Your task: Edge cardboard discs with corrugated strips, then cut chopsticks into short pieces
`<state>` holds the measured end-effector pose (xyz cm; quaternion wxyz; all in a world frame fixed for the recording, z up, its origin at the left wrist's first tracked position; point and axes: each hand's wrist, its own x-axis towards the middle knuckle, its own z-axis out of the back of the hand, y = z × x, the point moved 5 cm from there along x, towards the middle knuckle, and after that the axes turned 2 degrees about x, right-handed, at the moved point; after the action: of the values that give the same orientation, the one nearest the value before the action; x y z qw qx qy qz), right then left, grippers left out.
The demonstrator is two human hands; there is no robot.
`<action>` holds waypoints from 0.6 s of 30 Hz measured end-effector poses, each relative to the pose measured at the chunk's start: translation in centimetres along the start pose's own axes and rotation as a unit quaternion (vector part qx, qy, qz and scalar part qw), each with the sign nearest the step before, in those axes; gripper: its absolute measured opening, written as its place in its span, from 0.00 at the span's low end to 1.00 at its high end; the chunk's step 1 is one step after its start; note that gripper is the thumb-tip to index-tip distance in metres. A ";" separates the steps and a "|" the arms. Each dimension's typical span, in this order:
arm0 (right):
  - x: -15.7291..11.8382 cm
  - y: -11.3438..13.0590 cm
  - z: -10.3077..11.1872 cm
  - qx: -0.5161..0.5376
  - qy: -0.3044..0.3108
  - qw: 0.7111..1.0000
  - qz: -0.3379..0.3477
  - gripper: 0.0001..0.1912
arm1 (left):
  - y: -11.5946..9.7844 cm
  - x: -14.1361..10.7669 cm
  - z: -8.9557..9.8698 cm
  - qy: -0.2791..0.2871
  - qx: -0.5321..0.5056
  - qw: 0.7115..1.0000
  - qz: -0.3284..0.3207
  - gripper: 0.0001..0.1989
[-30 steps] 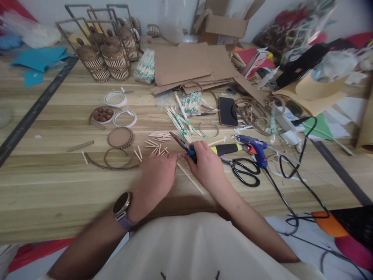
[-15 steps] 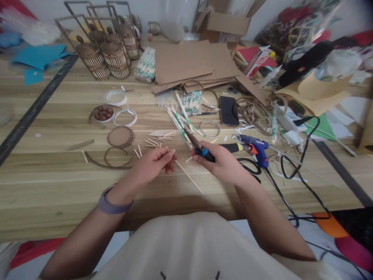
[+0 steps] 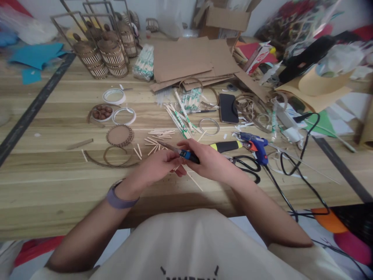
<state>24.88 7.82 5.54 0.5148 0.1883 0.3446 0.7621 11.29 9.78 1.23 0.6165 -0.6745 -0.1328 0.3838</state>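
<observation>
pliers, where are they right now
Near the middle of the head view, the pliers are in the right hand, pointing left toward the short sticks.

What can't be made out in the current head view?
All in the head view:
Whether the left hand pinches anything: hidden behind the right hand and its metal pliers with blue-and-black handles.
Thin, pale wooden stick: upper end, covered by the hands.
Black-handled metal scissors: blades, mostly behind the right hand.
Black lettering on the cream shirt: cut off by the bottom edge.
</observation>
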 end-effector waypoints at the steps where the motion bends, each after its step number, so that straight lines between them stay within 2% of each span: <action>1: 0.0 0.0 0.0 0.008 0.004 1.000 0.003 0.20 | 0.1 0.0 -0.1 0.009 -0.010 1.000 0.003 0.09; 4: 0.2 0.3 0.1 0.029 -0.001 0.999 0.026 0.17 | 0.2 -0.1 -0.3 0.034 -0.043 0.998 0.007 0.10; 6: 0.2 0.5 0.3 0.026 -0.045 0.997 0.061 0.17 | 0.4 -0.1 -0.2 0.031 -0.064 0.997 0.006 0.11; 8: 0.0 0.4 0.5 0.017 -0.118 0.990 0.077 0.16 | 0.8 -0.1 0.1 -0.003 -0.102 0.995 0.012 0.13; 11: -0.5 -0.3 0.0 0.009 -0.201 0.978 0.047 0.22 | 1.2 0.2 0.6 -0.082 -0.187 0.979 0.024 0.16; 14: -0.8 -0.6 -1.1 -0.011 -0.220 0.975 0.040 0.31 | 1.1 0.5 0.2 -0.107 -0.252 0.961 0.027 0.17; 18: -0.8 -0.3 -1.6 -0.037 -0.230 0.970 0.066 0.32 | 0.4 0.5 -0.6 -0.109 -0.295 0.949 0.004 0.12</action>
<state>24.35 6.58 4.24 0.5357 0.3616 0.1758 0.7426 11.96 9.57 0.65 0.3705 -0.7806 -0.3037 0.4013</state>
